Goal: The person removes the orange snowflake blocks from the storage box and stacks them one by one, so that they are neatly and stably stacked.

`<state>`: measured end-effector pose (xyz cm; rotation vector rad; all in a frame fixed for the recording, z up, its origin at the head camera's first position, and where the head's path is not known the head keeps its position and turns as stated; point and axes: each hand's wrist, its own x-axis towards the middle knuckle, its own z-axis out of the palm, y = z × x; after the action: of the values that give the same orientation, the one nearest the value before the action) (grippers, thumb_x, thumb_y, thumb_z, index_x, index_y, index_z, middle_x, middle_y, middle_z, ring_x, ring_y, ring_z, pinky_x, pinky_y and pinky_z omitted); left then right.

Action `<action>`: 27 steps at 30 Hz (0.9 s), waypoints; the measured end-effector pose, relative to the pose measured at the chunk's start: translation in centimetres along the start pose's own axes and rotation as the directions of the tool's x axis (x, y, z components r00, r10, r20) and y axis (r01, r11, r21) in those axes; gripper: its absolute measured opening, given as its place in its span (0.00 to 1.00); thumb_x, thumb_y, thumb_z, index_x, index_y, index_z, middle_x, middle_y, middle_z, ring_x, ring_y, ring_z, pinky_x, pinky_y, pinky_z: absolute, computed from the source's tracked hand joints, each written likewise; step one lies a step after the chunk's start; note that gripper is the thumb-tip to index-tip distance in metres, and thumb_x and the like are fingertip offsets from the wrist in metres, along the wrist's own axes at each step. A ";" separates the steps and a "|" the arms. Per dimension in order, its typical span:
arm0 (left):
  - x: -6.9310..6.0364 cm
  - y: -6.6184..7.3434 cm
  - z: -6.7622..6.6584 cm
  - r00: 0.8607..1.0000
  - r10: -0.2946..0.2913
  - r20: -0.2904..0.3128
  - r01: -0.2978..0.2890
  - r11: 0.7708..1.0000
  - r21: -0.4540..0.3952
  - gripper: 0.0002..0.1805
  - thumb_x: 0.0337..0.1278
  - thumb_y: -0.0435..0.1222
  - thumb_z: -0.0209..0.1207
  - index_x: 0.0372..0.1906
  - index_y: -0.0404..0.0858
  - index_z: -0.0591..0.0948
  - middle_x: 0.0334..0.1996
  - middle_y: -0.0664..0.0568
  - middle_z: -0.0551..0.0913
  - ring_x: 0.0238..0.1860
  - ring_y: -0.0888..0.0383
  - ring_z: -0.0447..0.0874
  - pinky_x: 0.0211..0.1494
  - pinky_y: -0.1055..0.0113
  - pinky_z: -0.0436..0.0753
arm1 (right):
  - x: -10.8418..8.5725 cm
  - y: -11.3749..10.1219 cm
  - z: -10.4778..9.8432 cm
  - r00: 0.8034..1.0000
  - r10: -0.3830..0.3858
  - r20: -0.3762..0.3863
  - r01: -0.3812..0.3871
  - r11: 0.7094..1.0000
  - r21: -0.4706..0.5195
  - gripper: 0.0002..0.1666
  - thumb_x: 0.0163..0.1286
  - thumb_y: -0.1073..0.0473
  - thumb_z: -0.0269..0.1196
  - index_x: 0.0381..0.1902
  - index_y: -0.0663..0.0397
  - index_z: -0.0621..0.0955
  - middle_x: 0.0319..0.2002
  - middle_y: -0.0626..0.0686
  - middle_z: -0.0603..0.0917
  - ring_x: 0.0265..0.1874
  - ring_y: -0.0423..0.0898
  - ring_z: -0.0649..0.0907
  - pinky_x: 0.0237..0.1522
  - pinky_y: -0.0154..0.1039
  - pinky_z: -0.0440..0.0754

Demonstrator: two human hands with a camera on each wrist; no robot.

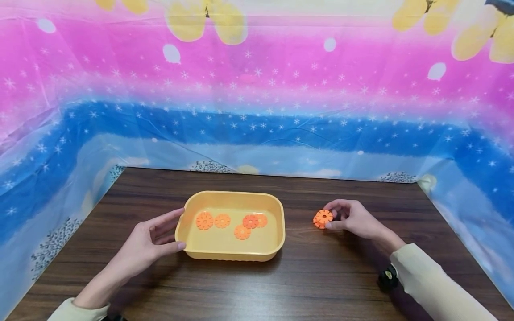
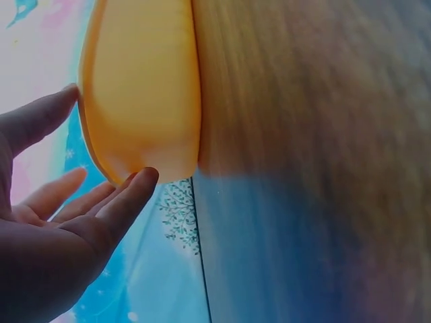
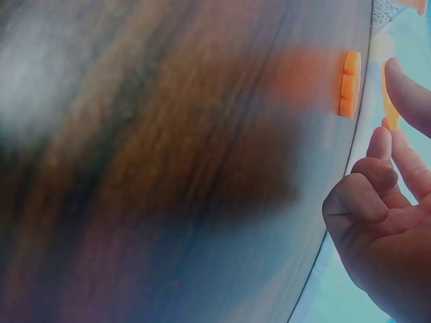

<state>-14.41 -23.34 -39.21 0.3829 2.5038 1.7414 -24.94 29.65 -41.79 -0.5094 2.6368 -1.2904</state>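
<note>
A yellow plastic tub (image 1: 230, 255) stands on the table with several orange notched plastic discs in it, among them one orange disc (image 1: 205, 221) at the left and a redder disc (image 1: 250, 221) overlapping another. My left hand (image 1: 138, 245) touches the tub's left end, its fingers fairly straight and its thumb at the near corner; the left wrist view shows fingertips against the tub wall (image 2: 145, 81). To the tub's right, my right hand (image 1: 355, 219) pinches an orange notched disc (image 3: 390, 104) between thumb and fingers. Just beneath, another disc (image 3: 349, 84) lies on the table.
The dark wood-grain table (image 1: 249, 290) carries the tub near its middle. A patterned cloth (image 1: 257, 129) in pink and blue hangs behind the table and along both sides. A dark band (image 1: 388, 277) sits at the right wrist.
</note>
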 end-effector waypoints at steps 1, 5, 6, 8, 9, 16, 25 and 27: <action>0.0 0.0 0.0 1.000 -0.007 0.003 0.007 1.000 -0.006 0.42 0.60 0.31 0.73 0.78 0.35 0.68 0.74 0.34 0.70 0.70 0.36 0.74 0.58 0.63 0.85 | 0.0 0.0 0.0 1.000 -0.002 0.001 0.002 1.000 -0.003 0.26 0.61 0.59 0.79 0.55 0.60 0.83 0.39 0.59 0.80 0.26 0.46 0.72 0.27 0.34 0.72; 0.1 0.2 0.0 0.999 -0.035 0.017 0.036 0.999 -0.036 0.43 0.60 0.30 0.72 0.79 0.34 0.67 0.76 0.32 0.67 0.68 0.33 0.76 0.56 0.63 0.86 | 0.0 0.2 -0.3 1.000 -0.001 0.008 0.001 1.000 -0.015 0.26 0.62 0.59 0.78 0.55 0.61 0.83 0.39 0.59 0.81 0.26 0.46 0.73 0.27 0.34 0.73; 0.1 0.2 0.0 0.999 -0.042 0.019 0.042 0.998 -0.042 0.43 0.60 0.30 0.72 0.79 0.34 0.66 0.76 0.31 0.66 0.68 0.33 0.76 0.56 0.63 0.86 | 0.0 0.2 -0.3 1.000 -0.002 0.010 0.002 1.000 -0.019 0.26 0.62 0.59 0.78 0.55 0.61 0.83 0.39 0.59 0.81 0.27 0.46 0.74 0.28 0.34 0.73; 0.1 0.3 0.0 0.999 -0.052 0.017 0.052 0.997 -0.049 0.43 0.60 0.30 0.72 0.79 0.34 0.66 0.76 0.31 0.66 0.68 0.33 0.76 0.56 0.63 0.86 | 0.1 0.4 -0.4 1.000 -0.004 0.015 0.004 1.000 -0.023 0.26 0.62 0.59 0.78 0.55 0.61 0.83 0.39 0.59 0.81 0.28 0.46 0.74 0.28 0.34 0.74; 0.1 0.3 0.0 0.998 -0.057 0.017 0.057 0.997 -0.051 0.44 0.60 0.30 0.73 0.79 0.34 0.66 0.76 0.31 0.66 0.68 0.33 0.76 0.56 0.63 0.86 | 0.1 0.4 -0.4 1.000 -0.006 0.018 0.006 1.000 -0.026 0.25 0.62 0.60 0.78 0.55 0.61 0.83 0.39 0.59 0.81 0.28 0.46 0.74 0.29 0.34 0.74; 0.1 0.4 0.0 0.996 -0.089 0.020 0.090 0.993 -0.070 0.44 0.60 0.31 0.73 0.80 0.36 0.66 0.75 0.31 0.67 0.68 0.35 0.76 0.55 0.63 0.87 | 0.5 0.7 -0.3 0.999 -0.009 0.036 0.010 1.000 -0.026 0.26 0.62 0.60 0.78 0.56 0.61 0.83 0.39 0.59 0.80 0.28 0.46 0.74 0.28 0.34 0.74; 0.0 0.3 0.0 0.995 -0.103 0.013 0.103 0.990 -0.092 0.44 0.60 0.32 0.73 0.80 0.37 0.66 0.74 0.31 0.69 0.66 0.37 0.80 0.54 0.65 0.87 | 0.5 0.6 -0.1 0.999 -0.014 0.037 0.015 0.999 -0.030 0.26 0.62 0.61 0.78 0.56 0.61 0.83 0.39 0.59 0.80 0.29 0.46 0.74 0.29 0.34 0.73; 0.0 0.2 -0.1 0.994 -0.105 0.011 0.105 0.990 -0.089 0.44 0.60 0.32 0.73 0.80 0.38 0.66 0.74 0.31 0.68 0.66 0.37 0.79 0.54 0.65 0.87 | 0.5 0.6 -0.1 0.999 -0.017 0.038 0.019 0.999 -0.033 0.26 0.62 0.61 0.78 0.56 0.61 0.83 0.39 0.58 0.80 0.28 0.46 0.74 0.29 0.34 0.73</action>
<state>-14.42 -23.33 -38.97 0.2454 2.3837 1.8011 -25.63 29.90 -42.21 -0.5580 2.6324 -1.2318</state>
